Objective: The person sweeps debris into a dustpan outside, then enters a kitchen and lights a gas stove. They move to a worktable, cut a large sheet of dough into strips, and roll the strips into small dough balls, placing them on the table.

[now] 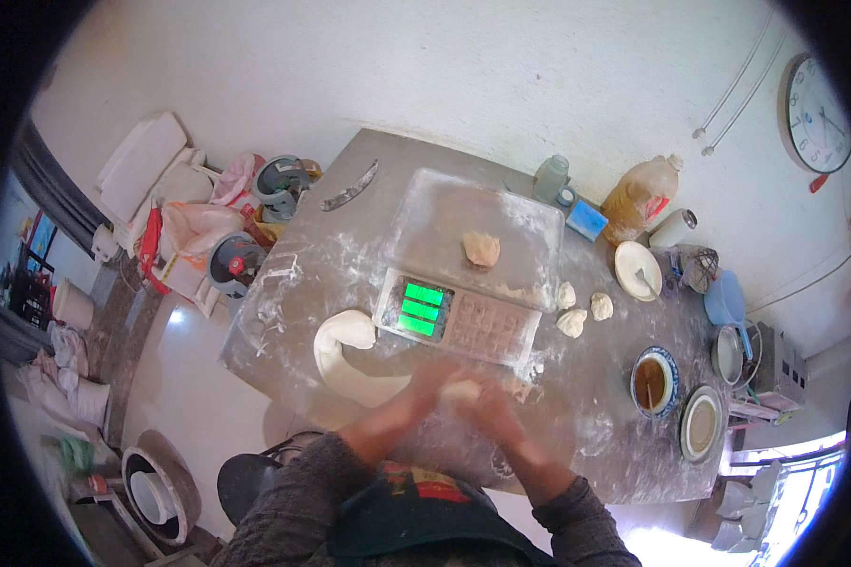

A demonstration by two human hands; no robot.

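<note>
A thick, pale dough rope [336, 364] curves over the floured table, and its right end runs into my left hand [424, 389]. My right hand [490, 408] is close beside the left, in front of the scale. Pale dough [460, 389] shows between the two hands. Both hands are blurred, so their separate fingers are not clear, but they appear closed around the dough. A digital scale [492, 326] with a lit green display stands just beyond. On its floury, clear tray [430, 222] lies a yellowish lump [481, 249]. Several small dough pieces [571, 323] lie right of the scale.
A curved blade [350, 185] lies at the table's far left. Along the right stand an oil jug [641, 200], a blue sponge [587, 220], a plate [637, 271], a bowl of brown liquid [669, 364] and another bowl [701, 425]. Bags and buckets [234, 265] crowd the left.
</note>
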